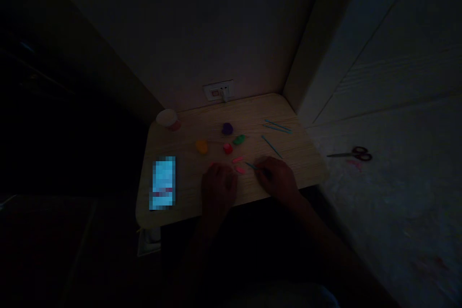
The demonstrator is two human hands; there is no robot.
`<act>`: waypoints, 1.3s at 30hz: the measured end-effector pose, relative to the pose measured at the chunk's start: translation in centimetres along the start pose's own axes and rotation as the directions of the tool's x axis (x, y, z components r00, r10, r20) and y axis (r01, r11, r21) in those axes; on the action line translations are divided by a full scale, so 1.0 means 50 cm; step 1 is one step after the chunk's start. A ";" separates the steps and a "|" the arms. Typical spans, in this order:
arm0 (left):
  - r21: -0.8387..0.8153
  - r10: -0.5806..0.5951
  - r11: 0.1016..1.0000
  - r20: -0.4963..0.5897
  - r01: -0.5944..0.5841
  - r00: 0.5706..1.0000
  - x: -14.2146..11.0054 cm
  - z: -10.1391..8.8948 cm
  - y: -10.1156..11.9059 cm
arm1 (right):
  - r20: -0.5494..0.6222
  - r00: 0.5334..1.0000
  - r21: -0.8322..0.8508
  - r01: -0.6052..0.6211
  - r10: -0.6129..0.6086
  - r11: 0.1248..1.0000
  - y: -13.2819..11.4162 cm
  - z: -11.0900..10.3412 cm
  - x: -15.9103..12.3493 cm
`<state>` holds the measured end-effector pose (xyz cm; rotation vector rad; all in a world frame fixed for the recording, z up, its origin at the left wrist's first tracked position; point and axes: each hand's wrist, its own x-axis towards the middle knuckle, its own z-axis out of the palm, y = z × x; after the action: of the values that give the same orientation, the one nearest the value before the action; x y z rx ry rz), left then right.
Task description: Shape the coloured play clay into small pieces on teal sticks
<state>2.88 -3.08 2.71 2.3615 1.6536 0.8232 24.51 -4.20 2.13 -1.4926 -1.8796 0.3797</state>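
Observation:
My right hand (277,176) is closed around a thin blue stick (251,165), its pointed end angled left toward two small flat pink pieces of clay (237,159). Those pieces lie on the wooden table (187,187) between my hands. My left hand (218,186) rests at the table's front with curled fingers, and a bit of pink shows by its fingertips. What it grips is lost in the dark. Just beyond sit a red lump (227,148), a green lump (238,139), a purple lump (227,128) and an orange lump (202,147) of clay.
Several more blue sticks (271,146) lie at the table's right. A glowing, blurred-out phone (163,183) is at the left, and a pale cup (167,118) stands behind it. Scissors (355,154) lie on a pale surface off to the right. A socket (219,90) is on the wall.

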 end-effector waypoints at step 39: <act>-0.035 0.147 0.989 0.050 -0.146 0.988 -0.070 0.012 0.037 | -0.092 0.993 -0.181 -0.093 0.077 0.979 -0.100 0.075 -0.027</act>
<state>3.86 -6.85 1.77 2.4844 1.4512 0.7974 18.45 -6.22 2.08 -1.6890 -1.8288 0.1816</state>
